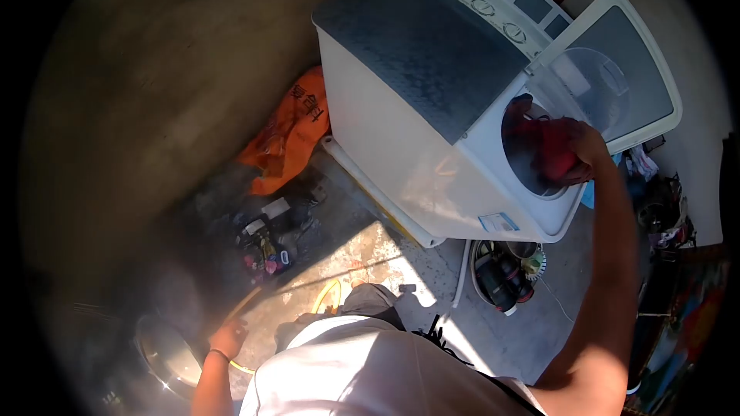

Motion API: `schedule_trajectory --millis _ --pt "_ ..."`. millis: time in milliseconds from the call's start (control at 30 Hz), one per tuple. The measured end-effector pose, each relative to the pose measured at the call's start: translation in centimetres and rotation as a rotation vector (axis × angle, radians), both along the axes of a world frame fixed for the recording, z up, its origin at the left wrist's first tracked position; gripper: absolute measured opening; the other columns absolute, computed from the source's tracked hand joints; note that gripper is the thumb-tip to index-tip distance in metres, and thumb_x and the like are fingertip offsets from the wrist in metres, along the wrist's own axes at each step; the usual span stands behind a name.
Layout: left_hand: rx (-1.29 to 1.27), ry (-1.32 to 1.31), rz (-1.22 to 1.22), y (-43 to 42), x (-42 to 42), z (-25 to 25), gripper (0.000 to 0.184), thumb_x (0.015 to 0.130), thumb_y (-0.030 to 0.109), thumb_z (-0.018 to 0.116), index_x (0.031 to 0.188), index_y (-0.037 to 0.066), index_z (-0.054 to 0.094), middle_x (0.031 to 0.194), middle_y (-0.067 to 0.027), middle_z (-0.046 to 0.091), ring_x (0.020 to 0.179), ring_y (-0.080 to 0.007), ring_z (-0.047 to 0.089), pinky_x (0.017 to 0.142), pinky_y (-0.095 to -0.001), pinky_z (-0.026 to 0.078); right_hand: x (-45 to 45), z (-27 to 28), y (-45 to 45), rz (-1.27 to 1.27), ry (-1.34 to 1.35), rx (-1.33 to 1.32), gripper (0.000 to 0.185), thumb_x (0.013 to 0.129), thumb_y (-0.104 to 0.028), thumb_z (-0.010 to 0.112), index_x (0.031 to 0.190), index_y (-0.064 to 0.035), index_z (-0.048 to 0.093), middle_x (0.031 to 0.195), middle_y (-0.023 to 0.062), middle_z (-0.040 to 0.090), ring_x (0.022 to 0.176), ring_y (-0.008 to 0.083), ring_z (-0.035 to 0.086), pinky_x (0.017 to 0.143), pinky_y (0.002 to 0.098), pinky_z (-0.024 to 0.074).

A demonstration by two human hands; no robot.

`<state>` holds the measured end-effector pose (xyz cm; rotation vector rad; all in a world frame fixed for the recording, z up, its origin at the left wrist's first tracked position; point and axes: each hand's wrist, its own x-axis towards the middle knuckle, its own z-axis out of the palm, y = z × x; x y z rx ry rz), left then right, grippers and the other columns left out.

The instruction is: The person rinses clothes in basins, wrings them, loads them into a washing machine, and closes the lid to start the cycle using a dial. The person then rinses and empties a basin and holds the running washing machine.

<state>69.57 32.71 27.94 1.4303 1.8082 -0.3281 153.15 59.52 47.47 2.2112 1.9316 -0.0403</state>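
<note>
My right hand (587,146) is closed on a dark red cloth (553,148) in the round opening of the spin tub (518,162). This tub is on the right side of a white twin-tub washing machine (408,131), and its hinged lid (655,69) stands raised behind my wrist. Low on the left, my left hand (227,337) has its fingers curled around what looks like a yellow hose (245,304). One stretch of hose sticks out above the fingers, and more shows below the wrist. A shiny metal basin (171,354) is beside that hand.
A dark lid (424,38) covers the machine's left side. An orange bag (289,135) lies against the wall. Small items and packets (266,246) are on the floor. Dark bottles (501,277) stand below the machine by a pale drain hose (462,273). Clutter (667,212) lies at right.
</note>
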Motion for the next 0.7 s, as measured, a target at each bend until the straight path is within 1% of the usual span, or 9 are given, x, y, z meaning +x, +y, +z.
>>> schedule_trajectory --millis 33,67,233,267,333,367,433,567,700 --pt "0.036 -0.112 0.044 -0.8 -0.6 -1.0 0.028 0.084 0.025 0.062 0.109 0.011 0.064 0.110 -0.0110 0.064 0.102 -0.0297 0.060 0.090 -0.0376 0.046 -2.0 -0.2 -0.1 -0.215 0.261 -0.028 0.055 0.066 -0.009 0.062 0.121 -0.0094 0.059 0.117 0.0135 0.062 0.106 0.0303 0.058 0.095 0.0339 0.0437" --pt "0.042 -0.152 0.096 -1.6 -0.9 -2.3 0.027 0.084 0.023 0.062 0.108 0.010 0.065 0.110 -0.0111 0.064 0.099 -0.0292 0.060 0.089 -0.0374 0.046 1.2 -4.3 0.6 -0.034 0.314 -0.106 0.055 0.067 -0.012 0.068 0.121 -0.0068 0.058 0.112 0.0132 0.065 0.105 0.0296 0.059 0.095 0.0332 0.0435" --pt "-0.032 -0.180 0.075 -1.7 0.9 0.4 0.027 0.088 0.024 0.059 0.111 0.010 0.064 0.110 -0.0126 0.063 0.095 -0.0285 0.061 0.087 -0.0377 0.047 -7.4 -3.5 1.1 -0.263 0.989 0.226 0.047 0.080 -0.015 0.069 0.119 0.0048 0.054 0.114 0.0144 0.062 0.103 0.0228 0.059 0.091 0.0313 0.0458" --pt "0.078 -0.201 0.045 -2.7 -0.1 -0.4 0.025 0.088 0.018 0.061 0.111 0.010 0.063 0.102 -0.0103 0.064 0.080 -0.0209 0.063 0.076 -0.0328 0.051 -6.7 -3.8 0.9 -0.332 0.921 0.234 0.050 0.083 -0.021 0.068 0.123 0.0033 0.051 0.117 0.0147 0.061 0.104 0.0245 0.059 0.089 0.0323 0.0479" --pt "0.155 -0.247 0.237 -4.4 -1.3 -0.2 0.024 0.089 0.019 0.060 0.111 0.010 0.063 0.104 -0.0104 0.064 0.082 -0.0207 0.063 0.078 -0.0327 0.051 -4.1 -6.0 -0.9 -0.444 0.950 0.166 0.055 0.087 -0.031 0.064 0.128 0.0024 0.046 0.127 0.0182 0.053 0.113 0.0278 0.054 0.092 0.0348 0.0478" --pt "0.151 -0.259 0.343 -5.3 -1.9 -0.1 0.025 0.089 0.021 0.059 0.111 0.010 0.063 0.106 -0.0120 0.064 0.088 -0.0244 0.062 0.081 -0.0348 0.050 5.5 -11.5 -0.7 -0.168 0.532 0.102 0.058 0.088 -0.037 0.061 0.129 0.0008 0.046 0.127 0.0183 0.052 0.115 0.0301 0.052 0.092 0.0379 0.0484" --pt "0.152 -0.270 0.484 -9.2 -3.9 -1.2 0.026 0.089 0.023 0.058 0.111 0.010 0.063 0.108 -0.0136 0.063 0.094 -0.0282 0.062 0.084 -0.0369 0.049 -5.3 -5.9 -3.3 -0.400 -0.433 -0.138 0.045 0.093 -0.030 0.051 0.126 -0.0005 0.049 0.122 0.0188 0.054 0.114 0.0394 0.051 0.091 0.0486 0.0467" --pt "0.057 -0.234 0.484 -16.9 -8.7 -5.6 0.028 0.088 0.028 0.058 0.109 0.010 0.063 0.107 -0.0141 0.064 0.097 -0.0308 0.061 0.086 -0.0381 0.048 0.9 -8.1 0.9 -0.108 -0.160 0.400 0.038 0.090 -0.013 0.053 0.127 -0.0055 0.053 0.121 0.0184 0.054 0.107 0.0349 0.056 0.091 0.0420 0.0469" --pt "-0.009 -0.233 0.513 -23.9 -13.9 -8.1 0.029 0.088 0.031 0.056 0.107 0.010 0.064 0.103 -0.0159 0.065 0.100 -0.0325 0.061 0.087 -0.0387 0.047 -23.6 -5.8 1.3 0.212 0.407 0.793 0.036 0.091 -0.010 0.055 0.126 -0.0043 0.054 0.124 0.0136 0.053 0.104 0.0264 0.056 0.087 0.0366 0.0469"
